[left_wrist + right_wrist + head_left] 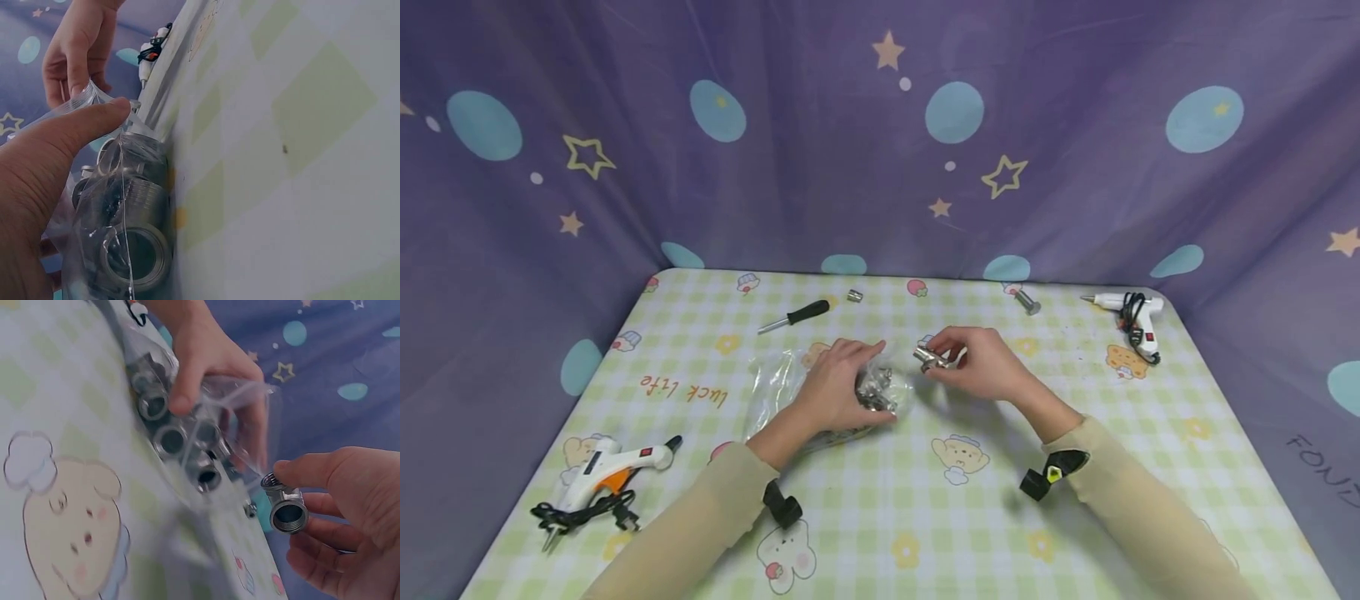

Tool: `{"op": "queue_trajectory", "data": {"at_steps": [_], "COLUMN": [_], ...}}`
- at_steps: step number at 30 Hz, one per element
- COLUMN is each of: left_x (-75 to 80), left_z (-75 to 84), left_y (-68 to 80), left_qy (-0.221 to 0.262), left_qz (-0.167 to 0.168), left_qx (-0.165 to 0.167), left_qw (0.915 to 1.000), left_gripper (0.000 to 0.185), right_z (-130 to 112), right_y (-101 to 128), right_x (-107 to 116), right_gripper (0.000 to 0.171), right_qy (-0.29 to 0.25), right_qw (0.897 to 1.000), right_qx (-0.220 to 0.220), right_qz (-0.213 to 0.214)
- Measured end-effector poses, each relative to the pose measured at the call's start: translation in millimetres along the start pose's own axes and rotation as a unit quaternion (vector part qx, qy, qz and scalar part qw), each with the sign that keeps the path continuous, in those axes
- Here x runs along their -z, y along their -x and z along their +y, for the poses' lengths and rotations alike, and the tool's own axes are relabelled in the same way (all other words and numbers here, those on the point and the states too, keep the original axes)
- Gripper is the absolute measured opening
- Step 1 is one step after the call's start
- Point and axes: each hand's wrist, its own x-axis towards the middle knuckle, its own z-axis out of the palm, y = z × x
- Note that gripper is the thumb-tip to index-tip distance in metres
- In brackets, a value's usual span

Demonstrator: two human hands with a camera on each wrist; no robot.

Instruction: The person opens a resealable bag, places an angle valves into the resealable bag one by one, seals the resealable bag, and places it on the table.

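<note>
A clear plastic bag point(771, 387) lies on the table with several silvery metal pipe fittings point(134, 256) inside. My left hand point(835, 387) grips the bag near its mouth, thumb on one side and fingers on the other. Right of the bag, my right hand point(977, 362) pinches a threaded pipe fitting point(289, 509) between thumb and fingers, above the table. Two round openings of this fitting show in the right wrist view, set at an angle to each other. The bag's mouth point(259, 400) stands spread, facing the right hand.
Behind the bag lie a black-handled screwdriver point(808, 312) and a small metal sleeve point(854, 296). A large bolt point(1027, 302) is at the back right. White glue guns with coiled cords lie at the far right point(1146, 321) and front left point(602, 475). A purple curtain point(850, 167) hangs behind the table.
</note>
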Motion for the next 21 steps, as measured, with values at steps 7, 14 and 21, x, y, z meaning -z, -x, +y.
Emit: {"op": "queue_trajectory", "data": {"at_steps": [7,14,21], "left_x": [0.1,0.9,-0.7], "left_z": [-0.4,-1.0,-2.0], "left_y": [0.1,0.4,0.0], "left_qy": [0.003,0.003,0.010], "left_qz": [0.002,0.003,0.016], "left_qx": [-0.003,-0.008,-0.021], "left_qw": [1.0000,1.0000,0.9996], "left_gripper": [0.112,0.111,0.110], "right_z": [-9.8,-16.0,-18.5], "right_y": [-9.2,-12.8,-13.7], "right_x": [-19.9,-34.1,-45.9], "right_gripper": [0.027,0.027,0.028], "right_qy": [0.023,0.018,0.005], "right_qw": [0.999,0.999,0.999], "right_qx": [0.024,0.021,0.033], "right_qz": [-0.009,-0.020,-0.025]}}
